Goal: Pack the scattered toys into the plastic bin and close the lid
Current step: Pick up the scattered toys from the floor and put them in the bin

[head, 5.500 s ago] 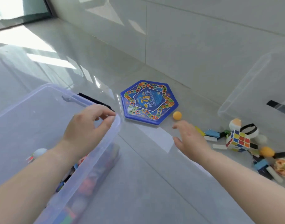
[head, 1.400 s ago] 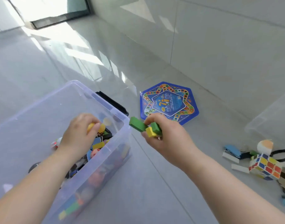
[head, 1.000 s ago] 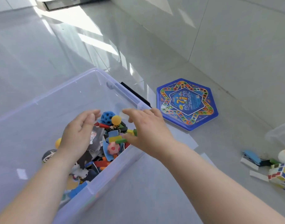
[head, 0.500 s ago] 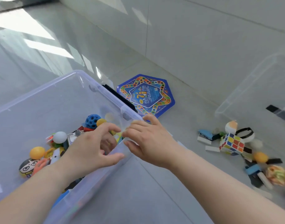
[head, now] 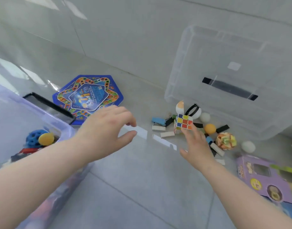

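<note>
The clear plastic bin (head: 66,128) stands at the left with several toys inside, among them a blue holed ball (head: 32,139) and a yellow ball (head: 46,138). My left hand (head: 105,129) hovers open just right of the bin's corner, holding nothing. My right hand (head: 196,146) is open, its fingertips right at a colour cube (head: 184,121) that sits in a pile of scattered blocks and balls. An orange ball (head: 210,128), a woven ball (head: 226,140) and white blocks (head: 167,134) lie around it. The clear lid (head: 233,80) leans against the wall behind the pile.
A blue hexagonal game board (head: 87,95) lies flat on the floor by the wall. A purple toy box (head: 266,177) sits at the right edge. Pale balls (head: 248,146) rest near the lid. Grey tiled floor stretches in front of me.
Both hands have left the bin's rim. My right hand swung right to the cube in the toy pile; my left hand drifted right of the bin. The view turned right.
</note>
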The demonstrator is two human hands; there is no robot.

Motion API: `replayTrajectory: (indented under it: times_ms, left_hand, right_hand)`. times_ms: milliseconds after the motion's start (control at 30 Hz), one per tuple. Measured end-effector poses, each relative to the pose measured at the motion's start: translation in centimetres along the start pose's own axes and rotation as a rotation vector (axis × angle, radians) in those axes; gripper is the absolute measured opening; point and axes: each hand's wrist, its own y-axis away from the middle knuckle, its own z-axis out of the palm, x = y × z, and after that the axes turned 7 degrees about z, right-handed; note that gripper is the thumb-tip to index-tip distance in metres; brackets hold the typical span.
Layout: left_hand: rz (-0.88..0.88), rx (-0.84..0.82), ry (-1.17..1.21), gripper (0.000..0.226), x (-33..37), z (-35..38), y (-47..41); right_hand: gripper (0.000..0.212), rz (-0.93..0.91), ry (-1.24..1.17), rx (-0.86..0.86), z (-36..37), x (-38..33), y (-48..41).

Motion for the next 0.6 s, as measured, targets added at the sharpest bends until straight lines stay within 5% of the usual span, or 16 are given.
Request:
replayTrajectory:
  times_ms: [133,300,600]
  left_hand:
    - [-0.215,-0.350,0.166,0.031,1.5,7.6,-3.3]
    - [-0.229,-0.591,0.118,0.057,0.7,13.1,-4.3]
    - [-0.273,-0.510,0.007,0.082,-1.9,16.1,-9.8]
  right_hand:
    - [0.075,0.018,0.044,0.002,-0.5,1.5,-3.2]
    - [0.081,-0.081,0.070,-0.062,-1.1,0.6,-6.9]
    - [0.075,-0.030,0.034,-0.106,2.4,2.8,-4.5]
